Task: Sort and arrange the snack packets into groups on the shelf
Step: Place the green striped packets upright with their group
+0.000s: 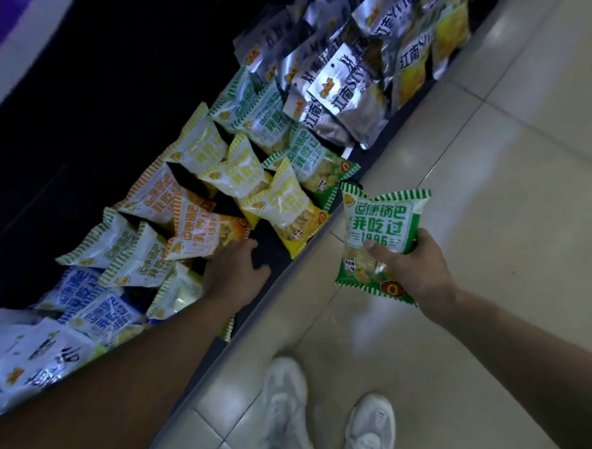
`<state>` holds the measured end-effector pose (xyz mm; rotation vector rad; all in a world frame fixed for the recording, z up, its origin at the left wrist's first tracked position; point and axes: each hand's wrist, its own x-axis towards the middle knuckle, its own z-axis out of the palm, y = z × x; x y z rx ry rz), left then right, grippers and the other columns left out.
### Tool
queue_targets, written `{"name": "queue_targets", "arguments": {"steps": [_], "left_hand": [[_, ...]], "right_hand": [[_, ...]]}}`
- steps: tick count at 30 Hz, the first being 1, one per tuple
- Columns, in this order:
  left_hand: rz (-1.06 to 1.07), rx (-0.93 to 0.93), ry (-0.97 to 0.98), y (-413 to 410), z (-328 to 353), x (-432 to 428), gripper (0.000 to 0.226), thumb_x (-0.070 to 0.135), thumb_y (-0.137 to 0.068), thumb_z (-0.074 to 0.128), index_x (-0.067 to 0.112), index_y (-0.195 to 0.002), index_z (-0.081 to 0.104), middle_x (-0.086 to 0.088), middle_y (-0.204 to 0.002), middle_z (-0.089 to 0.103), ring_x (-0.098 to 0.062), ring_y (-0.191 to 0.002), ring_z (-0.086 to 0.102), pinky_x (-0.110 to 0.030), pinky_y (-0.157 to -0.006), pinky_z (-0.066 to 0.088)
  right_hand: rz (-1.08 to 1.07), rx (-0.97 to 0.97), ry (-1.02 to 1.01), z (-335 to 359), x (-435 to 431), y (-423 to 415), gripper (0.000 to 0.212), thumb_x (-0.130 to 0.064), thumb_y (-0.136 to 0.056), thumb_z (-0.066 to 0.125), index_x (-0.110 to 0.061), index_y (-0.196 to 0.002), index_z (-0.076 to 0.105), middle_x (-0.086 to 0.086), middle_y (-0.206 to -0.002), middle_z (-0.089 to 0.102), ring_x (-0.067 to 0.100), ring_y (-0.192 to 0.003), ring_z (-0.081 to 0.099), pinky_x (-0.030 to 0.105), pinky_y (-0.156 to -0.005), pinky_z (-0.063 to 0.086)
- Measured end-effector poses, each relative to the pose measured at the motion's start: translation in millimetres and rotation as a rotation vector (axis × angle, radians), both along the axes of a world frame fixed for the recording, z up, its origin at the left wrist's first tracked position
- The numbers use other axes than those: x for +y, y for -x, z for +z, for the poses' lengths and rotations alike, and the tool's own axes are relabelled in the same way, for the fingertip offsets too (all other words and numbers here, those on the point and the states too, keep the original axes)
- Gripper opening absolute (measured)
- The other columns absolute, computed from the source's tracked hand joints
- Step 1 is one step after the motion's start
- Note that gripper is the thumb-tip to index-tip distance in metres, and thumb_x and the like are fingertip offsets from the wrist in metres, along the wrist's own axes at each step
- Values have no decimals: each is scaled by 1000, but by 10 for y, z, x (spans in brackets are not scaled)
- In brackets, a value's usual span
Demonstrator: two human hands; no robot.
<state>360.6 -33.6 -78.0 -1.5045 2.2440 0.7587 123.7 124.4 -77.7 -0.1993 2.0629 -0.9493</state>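
The green-and-white striped-edge foil snack packet (379, 238) is held upright in the right hand (417, 274), out over the pale tiled floor (512, 185) and just beyond the front lip of the dark low shelf (272, 256). The thumb lies across the packet's face and the fingers wrap its rear; the grip is closed on the lower half, leaving the top seal free.

The left hand (237, 270) rests on the shelf surface with fingers loosely curled and partly spread. Its fingertips touch the lower corner of the orange-and-white packet (202, 231); it grasps nothing.

A bare dark strip of shelf lies between the left hand and the yellow-and-white packets (280, 204). Beyond those, green-and-white packets (305, 158) lean near the front edge, followed by silver foil bags (346, 94) that overhang the lip. Nearer the person, pale green-trimmed packets (117, 249) and blue-and-white packets (86, 304) crowd the shelf beneath the left forearm.

The shelf's front edge runs diagonally from lower left to upper right. The floor beside it is open, occupied only by two white trainers (329, 421).
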Motion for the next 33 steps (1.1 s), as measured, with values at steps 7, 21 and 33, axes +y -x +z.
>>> {"name": "queue_targets", "arguments": {"steps": [7, 21, 33], "left_hand": [[-524, 36, 319, 1152, -364, -417, 60, 38, -93, 57, 21, -148, 40, -8, -160, 28, -30, -147, 23, -45, -118, 18], [-795, -313, 447, 1893, -1027, -580, 81, 54, -92, 48, 19, -157, 16, -11, -167, -6, -40, -152, -4, -63, -120, -1], [-783, -466, 602, 1959, -961, -883, 52, 30, -82, 77, 33, -127, 50, -8, -160, 26, -40, -146, 25, -71, -110, 23]], "right_hand": [[157, 76, -38, -438, -518, 768, 73, -50, -57, 87, -23, -117, 55, -11, -108, 72, 10, -94, 70, 36, -80, 60], [403, 110, 7, -719, -1173, 1666, 63, -22, -68, 89, -22, -119, 51, -14, -107, 64, 10, -102, 63, 33, -90, 56], [675, 52, 88, -881, -1538, 2273, 67, -33, -64, 90, -19, -121, 56, -8, -114, 68, 12, -105, 64, 39, -90, 57]]}}
